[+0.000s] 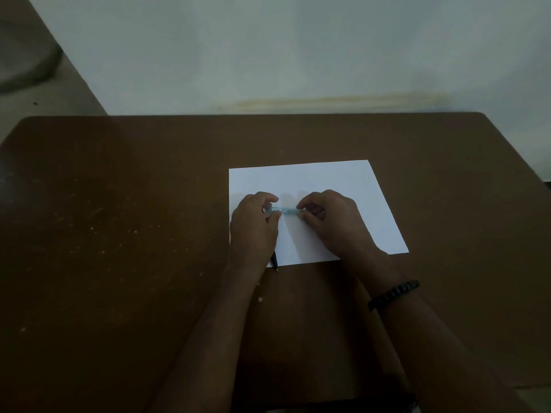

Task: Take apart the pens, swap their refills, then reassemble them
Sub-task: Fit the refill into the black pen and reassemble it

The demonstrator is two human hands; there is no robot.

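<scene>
A pale blue translucent pen lies level over a white sheet of paper. My left hand pinches its left end and my right hand pinches its right end, so only the middle of the barrel shows. A second, black pen lies at the paper's near edge, mostly hidden under my left wrist, with its tip pointing toward me.
The paper lies on a brown table with scattered pale specks. A pale wall rises behind the table's far edge. A dark beaded bracelet circles my right wrist. The scene is dim.
</scene>
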